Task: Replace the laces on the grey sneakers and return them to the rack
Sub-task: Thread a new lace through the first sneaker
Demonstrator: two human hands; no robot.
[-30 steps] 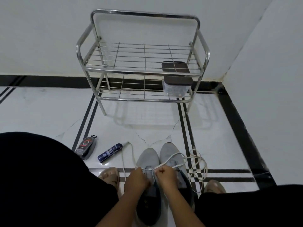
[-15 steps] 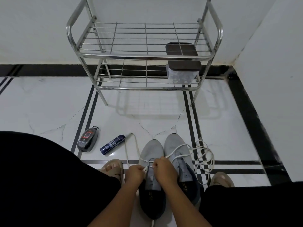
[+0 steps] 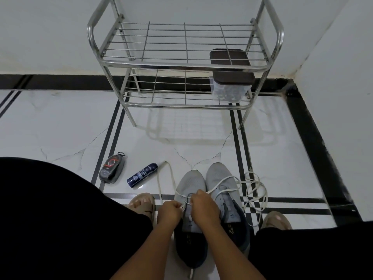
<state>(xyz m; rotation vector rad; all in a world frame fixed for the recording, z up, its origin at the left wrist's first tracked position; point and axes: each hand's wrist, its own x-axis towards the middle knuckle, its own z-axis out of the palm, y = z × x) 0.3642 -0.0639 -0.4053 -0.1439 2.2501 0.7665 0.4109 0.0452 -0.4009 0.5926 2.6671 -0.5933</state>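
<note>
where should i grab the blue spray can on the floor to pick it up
Take the blue spray can round its middle, from above, the grip set across its width. It lies flat on the floor, tilted diagonally, cap end pointing toward the rack, with open floor on both long sides.

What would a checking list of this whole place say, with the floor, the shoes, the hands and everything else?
Surface: white tiled floor with black stripes and thin cracks.
Job's things: two grey sneakers side by side on the floor, toes toward the steel rack; a white lace runs from the left sneaker's eyelets and lies looped on the floor to the right.
Clutter: dark bottle and oval shoe polish case lying on the floor; lidded clear box on the rack's lower shelf.
Fingers: left hand and right hand both pinch the lace over the left sneaker.
Cables: nothing seen.
Surroundings: white walls meeting in a corner, black skirting.
</note>
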